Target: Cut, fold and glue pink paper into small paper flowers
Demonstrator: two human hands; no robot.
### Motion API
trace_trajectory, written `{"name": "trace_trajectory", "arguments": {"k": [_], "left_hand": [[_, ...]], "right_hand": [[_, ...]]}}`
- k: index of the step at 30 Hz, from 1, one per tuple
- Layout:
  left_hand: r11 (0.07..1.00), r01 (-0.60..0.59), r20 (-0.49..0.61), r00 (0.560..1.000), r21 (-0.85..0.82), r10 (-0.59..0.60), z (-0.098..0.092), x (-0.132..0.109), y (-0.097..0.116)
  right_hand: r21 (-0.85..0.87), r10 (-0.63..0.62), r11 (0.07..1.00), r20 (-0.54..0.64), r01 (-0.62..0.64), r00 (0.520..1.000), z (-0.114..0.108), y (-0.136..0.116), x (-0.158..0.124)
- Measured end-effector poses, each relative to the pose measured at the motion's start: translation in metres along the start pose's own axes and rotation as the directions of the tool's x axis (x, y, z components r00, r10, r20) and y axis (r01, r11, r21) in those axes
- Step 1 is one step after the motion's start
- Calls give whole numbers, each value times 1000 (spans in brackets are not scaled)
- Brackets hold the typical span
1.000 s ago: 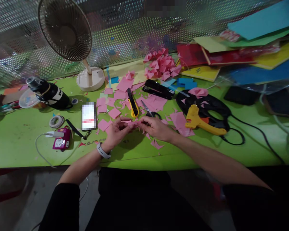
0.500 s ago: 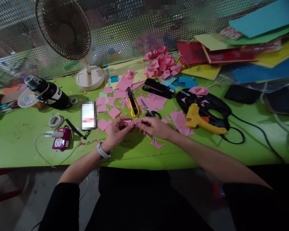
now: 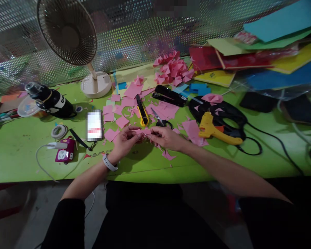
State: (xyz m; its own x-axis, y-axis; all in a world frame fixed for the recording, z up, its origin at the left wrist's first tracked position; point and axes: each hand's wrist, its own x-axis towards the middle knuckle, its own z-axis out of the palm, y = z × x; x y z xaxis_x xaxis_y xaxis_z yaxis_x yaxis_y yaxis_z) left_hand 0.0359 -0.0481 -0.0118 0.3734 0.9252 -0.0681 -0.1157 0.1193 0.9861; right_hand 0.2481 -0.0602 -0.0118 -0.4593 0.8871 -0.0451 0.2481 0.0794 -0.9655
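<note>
Between my two hands is a small piece of pink paper [image 3: 143, 131], partly hidden by the fingers. My left hand [image 3: 125, 140], with a pale watch band at the wrist, pinches its left side. My right hand [image 3: 163, 137] pinches the right side, fingertips close to those of the left. Just beyond the hands lie a yellow-and-black utility knife [image 3: 142, 112] and a pair of scissors [image 3: 162, 120]. Cut pink paper squares [image 3: 122, 121] and scraps surround them. A black stapler [image 3: 170, 95] rests a little farther back.
A heap of folded pink paper pieces [image 3: 174, 68] sits at the back. To the right, a yellow glue gun [image 3: 217, 130] lies on a black base. On the left are a fan [image 3: 95, 84], a black bottle [image 3: 54, 101], a phone [image 3: 94, 125], tape [image 3: 59, 131] and a purple socket adapter [image 3: 65, 150].
The pink paper between my fingers shows more of its flat surface now, and my fingertips have shifted slightly. The whole view has moved a little; other things lie as before.
</note>
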Motion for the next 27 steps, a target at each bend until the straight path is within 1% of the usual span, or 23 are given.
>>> {"name": "trace_trajectory", "arguments": {"k": [4, 7, 10, 13, 17, 21, 27], "left_hand": [[1000, -21, 9, 1000, 9, 21, 0, 0, 0], [999, -15, 49, 999, 51, 12, -1, -1, 3], [992, -27, 91, 996, 120, 16, -3, 0, 6], [980, -80, 113, 992, 181, 60, -5, 1, 7], [972, -118, 146, 985, 203, 89, -7, 2, 7], [970, -108, 138, 987, 218, 79, -8, 2, 7], [970, -81, 101, 993, 231, 59, -10, 2, 14]], "right_hand": [[7, -9, 1000, 2, 9, 1000, 0, -3, -1], [-20, -2, 1000, 8, 2, 1000, -1, -5, -2], [-88, 5, 996, -2, -5, 1000, -2, -7, -2], [-182, -6, 983, -12, 4, 1000, -3, -9, -2], [-256, -32, 966, -12, 28, 999, -4, -13, -2], [-271, -81, 959, -3, 77, 997, -5, -15, -1], [-259, -83, 962, 29, 88, 996, -13, -13, -1]]}}
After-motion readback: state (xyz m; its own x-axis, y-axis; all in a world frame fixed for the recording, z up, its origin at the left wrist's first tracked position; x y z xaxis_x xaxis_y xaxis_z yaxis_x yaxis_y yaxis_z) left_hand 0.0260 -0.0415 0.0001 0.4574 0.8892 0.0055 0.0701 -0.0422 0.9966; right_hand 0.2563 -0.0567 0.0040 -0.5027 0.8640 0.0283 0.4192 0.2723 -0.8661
